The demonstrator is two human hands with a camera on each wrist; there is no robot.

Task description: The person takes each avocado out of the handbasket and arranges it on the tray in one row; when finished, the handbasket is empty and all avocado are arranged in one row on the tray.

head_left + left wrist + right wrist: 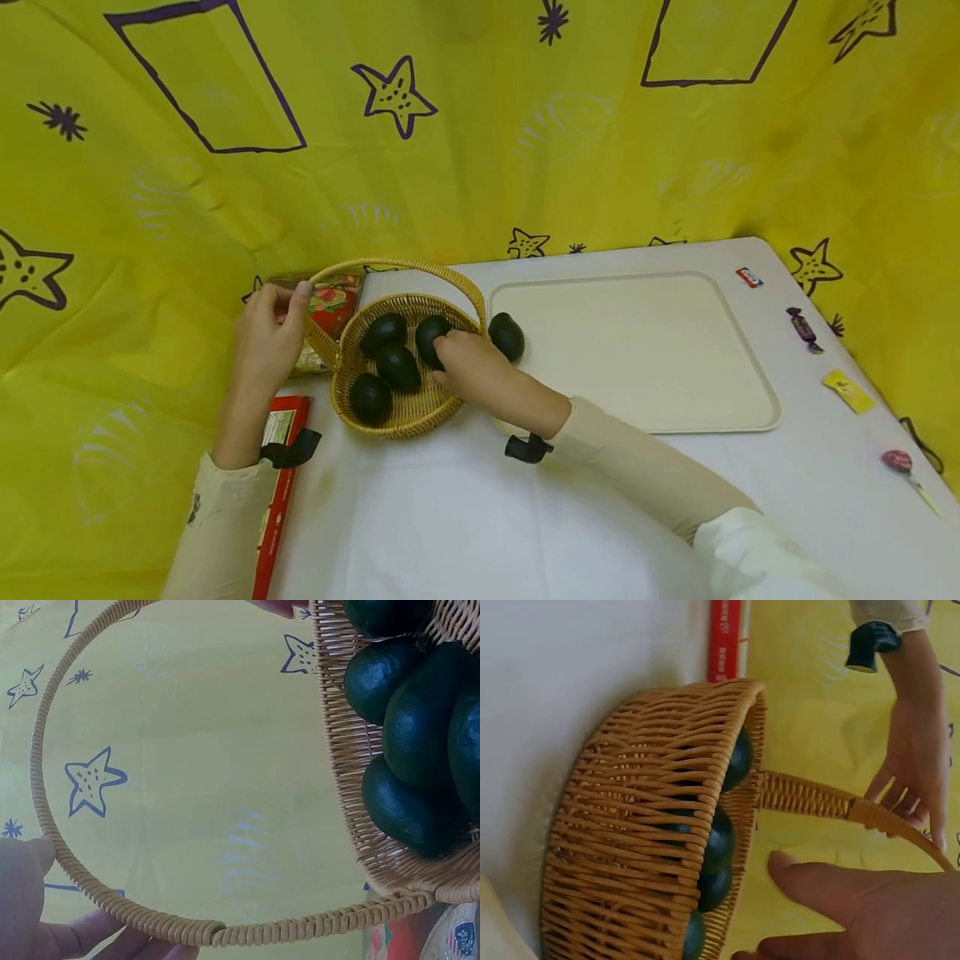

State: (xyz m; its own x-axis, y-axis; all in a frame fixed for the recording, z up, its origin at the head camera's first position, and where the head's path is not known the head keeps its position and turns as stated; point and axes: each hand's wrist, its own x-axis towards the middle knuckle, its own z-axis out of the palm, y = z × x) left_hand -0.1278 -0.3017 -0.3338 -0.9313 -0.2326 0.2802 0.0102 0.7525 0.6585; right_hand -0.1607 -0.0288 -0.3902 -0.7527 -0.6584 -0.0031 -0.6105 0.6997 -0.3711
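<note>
A wicker basket [405, 412] with an arched handle [405, 267] stands at the table's left and holds several dark green avocados [397, 367]. My left hand [270, 337] grips the handle's left end, thumb and fingers [34, 900] round the handle [45, 787]. My right hand [468, 367] reaches over the basket's right rim, and its fingertips touch the upper right avocado [427, 333]. In the right wrist view its fingers [832, 889] are stretched out beside the basket's rim [742, 750], not closed round anything. One more avocado [507, 336] lies on the tray's left edge.
A cream tray [637, 358] lies right of the basket. A red box [281, 492] lies by my left forearm and a snack packet [333, 304] behind the basket. Wrapped sweets [803, 327] and a lollipop [898, 461] lie along the table's right edge. Yellow cloth surrounds the table.
</note>
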